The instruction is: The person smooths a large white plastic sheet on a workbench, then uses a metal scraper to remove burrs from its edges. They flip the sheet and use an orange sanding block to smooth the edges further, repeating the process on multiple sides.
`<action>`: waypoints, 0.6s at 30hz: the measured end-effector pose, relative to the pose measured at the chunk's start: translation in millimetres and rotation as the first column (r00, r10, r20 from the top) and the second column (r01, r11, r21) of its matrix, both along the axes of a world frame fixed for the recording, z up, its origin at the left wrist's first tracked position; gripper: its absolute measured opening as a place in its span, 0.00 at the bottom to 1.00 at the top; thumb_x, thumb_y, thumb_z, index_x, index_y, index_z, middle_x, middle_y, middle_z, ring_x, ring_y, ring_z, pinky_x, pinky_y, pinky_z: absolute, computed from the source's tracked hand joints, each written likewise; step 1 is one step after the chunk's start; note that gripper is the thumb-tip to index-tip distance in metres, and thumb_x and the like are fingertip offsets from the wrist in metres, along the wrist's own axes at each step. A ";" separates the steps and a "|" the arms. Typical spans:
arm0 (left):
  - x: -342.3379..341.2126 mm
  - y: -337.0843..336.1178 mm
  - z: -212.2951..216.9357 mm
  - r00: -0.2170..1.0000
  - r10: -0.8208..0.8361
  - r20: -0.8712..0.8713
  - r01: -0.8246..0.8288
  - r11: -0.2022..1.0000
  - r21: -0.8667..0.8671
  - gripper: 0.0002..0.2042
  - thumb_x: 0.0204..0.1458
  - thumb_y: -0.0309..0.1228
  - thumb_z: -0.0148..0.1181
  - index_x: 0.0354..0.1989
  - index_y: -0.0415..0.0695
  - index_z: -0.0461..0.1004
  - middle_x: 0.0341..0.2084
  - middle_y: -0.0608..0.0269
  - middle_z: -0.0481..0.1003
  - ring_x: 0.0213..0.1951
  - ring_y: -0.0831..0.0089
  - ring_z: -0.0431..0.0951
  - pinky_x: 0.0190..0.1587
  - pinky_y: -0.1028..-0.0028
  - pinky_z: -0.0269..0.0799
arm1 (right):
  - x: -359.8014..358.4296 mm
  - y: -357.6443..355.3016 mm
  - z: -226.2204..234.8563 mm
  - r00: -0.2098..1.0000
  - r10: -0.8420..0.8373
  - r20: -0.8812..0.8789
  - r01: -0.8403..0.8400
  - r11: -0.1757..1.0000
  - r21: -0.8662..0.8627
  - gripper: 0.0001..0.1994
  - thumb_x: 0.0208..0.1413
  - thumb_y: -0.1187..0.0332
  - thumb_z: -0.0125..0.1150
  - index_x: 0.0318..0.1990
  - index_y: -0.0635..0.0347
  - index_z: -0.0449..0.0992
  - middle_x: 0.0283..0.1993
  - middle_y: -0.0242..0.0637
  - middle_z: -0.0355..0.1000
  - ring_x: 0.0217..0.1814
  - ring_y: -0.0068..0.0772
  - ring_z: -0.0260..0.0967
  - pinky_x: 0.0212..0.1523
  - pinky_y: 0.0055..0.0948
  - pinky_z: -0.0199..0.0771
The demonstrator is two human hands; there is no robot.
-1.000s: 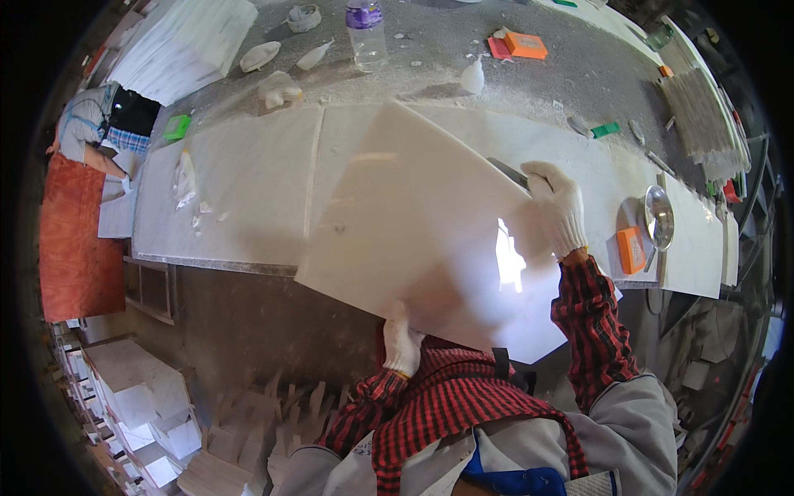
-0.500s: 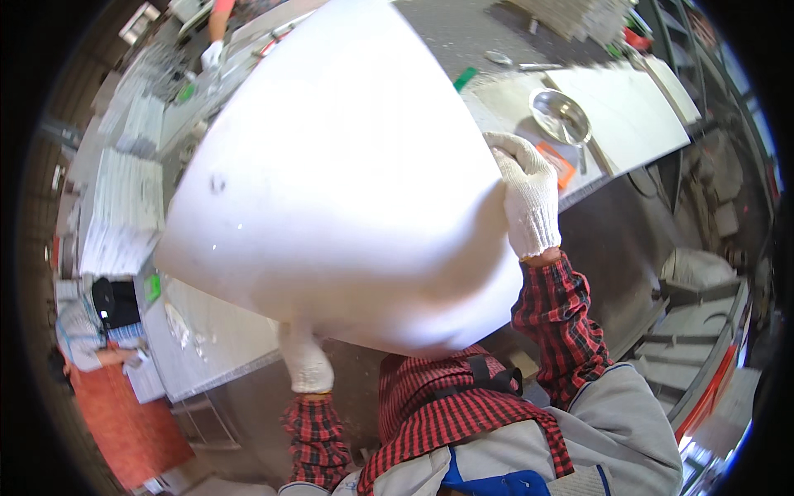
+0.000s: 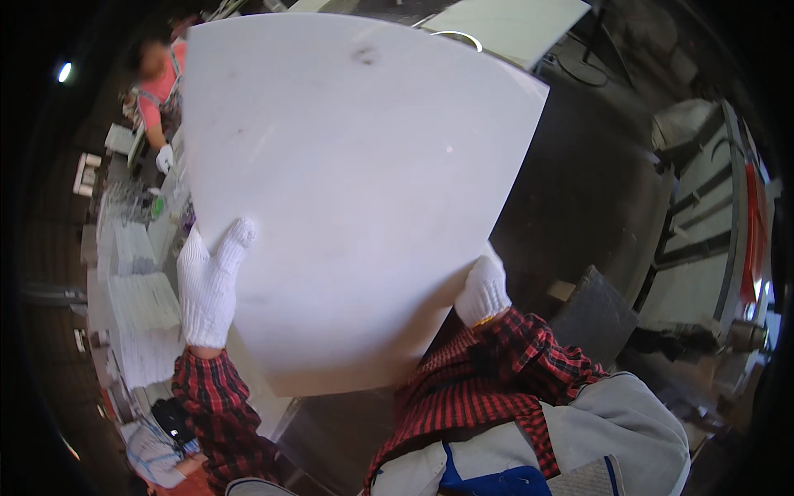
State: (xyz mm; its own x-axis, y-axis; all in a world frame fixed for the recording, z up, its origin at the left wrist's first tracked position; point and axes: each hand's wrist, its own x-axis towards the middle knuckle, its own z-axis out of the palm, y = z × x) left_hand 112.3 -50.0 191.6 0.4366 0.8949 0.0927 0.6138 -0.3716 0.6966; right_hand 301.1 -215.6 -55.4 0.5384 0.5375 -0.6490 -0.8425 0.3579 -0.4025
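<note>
A large white slab (image 3: pixel 356 190), flat and smooth with a few small dark spots, fills the middle of the view. Both my hands wear white knitted gloves and grip it. My left hand (image 3: pixel 211 285) holds its left edge, the thumb lying on the face and the other fingers behind. Lower on the right edge is my right hand (image 3: pixel 484 289), closed round the side, its fingertips hidden under the slab. The slab is held up in front of me, its lower edge near my checked apron. It hides most of the worktable behind.
Beyond the slab's top right lies a pale board (image 3: pixel 513 29) on the worktable. Stacks of white slabs (image 3: pixel 145 322) stand at left. A co-worker in a pink top (image 3: pixel 155 112) is at far left, another person at lower left. A rack (image 3: pixel 703 207) of slabs stands on the right.
The slab has been turned and now shows its face more squarely. My left hand has moved up along its left side; my right hand has come lower. The view has swung right.
</note>
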 end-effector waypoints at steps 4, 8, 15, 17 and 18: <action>27.4 15.3 5.6 0.974 -0.164 -0.153 0.173 0.984 0.048 0.25 0.59 0.41 0.67 0.55 0.32 0.72 0.45 0.57 0.80 0.46 0.74 0.76 0.53 0.71 0.71 | -35.3 -26.7 -21.7 0.947 0.042 -0.317 -0.025 0.998 0.058 0.15 0.70 0.62 0.44 0.51 0.59 0.75 0.49 0.31 0.77 0.50 0.33 0.73 0.51 0.29 0.73; 53.2 36.0 -19.2 0.924 -0.298 -0.237 0.281 0.954 -0.105 0.26 0.58 0.45 0.66 0.54 0.33 0.73 0.44 0.57 0.80 0.44 0.71 0.76 0.52 0.69 0.71 | -94.4 -52.5 -153.8 0.848 -0.085 -0.523 0.306 0.885 0.352 0.15 0.71 0.65 0.40 0.50 0.64 0.73 0.45 0.36 0.75 0.43 0.36 0.73 0.46 0.34 0.73; 70.2 72.4 -87.4 0.793 -0.382 -0.475 0.285 0.921 -0.265 0.30 0.57 0.53 0.64 0.51 0.34 0.75 0.41 0.57 0.80 0.41 0.71 0.75 0.49 0.68 0.71 | -144.9 -60.2 -199.0 0.831 -0.110 -0.546 0.303 0.911 0.279 0.16 0.70 0.66 0.38 0.53 0.61 0.74 0.49 0.38 0.76 0.47 0.35 0.74 0.48 0.37 0.76; 78.8 65.8 -98.1 0.795 -0.433 -0.424 0.310 0.892 -0.330 0.30 0.57 0.53 0.64 0.51 0.34 0.75 0.40 0.56 0.80 0.41 0.70 0.75 0.49 0.68 0.70 | -147.5 -58.1 -185.1 0.815 -0.143 -0.561 0.306 0.929 0.208 0.16 0.70 0.66 0.39 0.53 0.61 0.74 0.49 0.38 0.76 0.47 0.35 0.75 0.48 0.37 0.76; 81.2 66.9 -101.4 0.784 -0.437 -0.442 0.299 0.889 -0.347 0.30 0.57 0.53 0.64 0.51 0.34 0.75 0.41 0.57 0.80 0.42 0.71 0.75 0.50 0.68 0.70 | -148.6 -56.7 -180.9 0.812 -0.147 -0.565 0.304 0.933 0.194 0.16 0.70 0.66 0.39 0.53 0.61 0.74 0.49 0.38 0.76 0.47 0.35 0.75 0.48 0.37 0.76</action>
State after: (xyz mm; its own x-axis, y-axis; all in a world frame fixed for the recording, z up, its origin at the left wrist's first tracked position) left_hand 193.5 16.9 90.2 0.6604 0.6176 -0.4270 0.7489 -0.5009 0.4338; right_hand 152.5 -272.3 -236.4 0.2770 0.6358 -0.7204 -0.7760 0.5902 0.2226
